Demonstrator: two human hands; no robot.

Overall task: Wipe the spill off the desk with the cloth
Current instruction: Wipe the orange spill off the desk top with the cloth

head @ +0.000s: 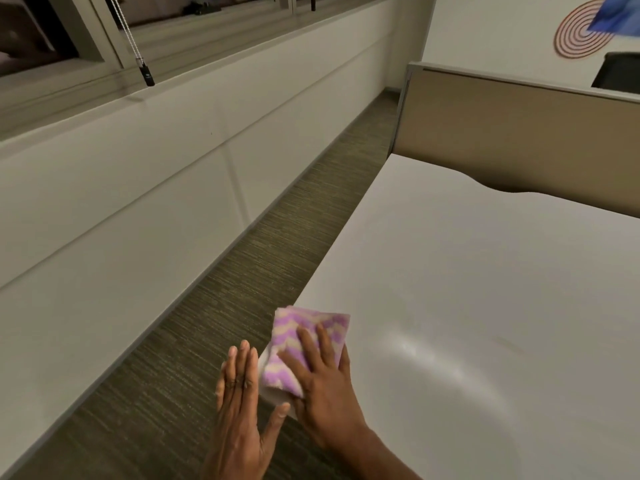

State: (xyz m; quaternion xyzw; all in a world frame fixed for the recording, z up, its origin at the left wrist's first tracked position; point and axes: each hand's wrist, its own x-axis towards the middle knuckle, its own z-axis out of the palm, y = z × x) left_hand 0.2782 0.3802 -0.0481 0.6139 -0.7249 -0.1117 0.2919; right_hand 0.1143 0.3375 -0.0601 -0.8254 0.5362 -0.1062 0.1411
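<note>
Right hand [320,382]: laid flat, palm down, on the cloth [301,348], fingers spread and pointing away from the person; pressing rather than gripping, nothing closed in the palm. Forearm runs back toward the lower edge of the view.

Left hand [242,410]: flat and open, fingers together and extended, thumb out to the side. It sits just beside the cloth on its left, off the desk edge and over the carpet [221,306]; thumb tip lies close to the cloth's near corner, contact cannot be confirmed. Holds nothing.

Cloth: folded, purple and cream wavy pattern, white underside showing at its left edge. It lies at the left edge of the desk [467,289], left part slightly overhanging that edge.

Desk: pale, smooth top. To the right of the cloth, a curved glossy streak [433,362] on the surface; whether wet film or glare cannot be told. Spill itself not clearly distinguishable.

Beyond the cloth, at the far end of the desk, a tan partition panel [519,133] stands upright. Left of the cloth, across the carpet strip, a pale wall [121,202] runs under a window ledge, with a blind cord [138,53] hanging.
</note>
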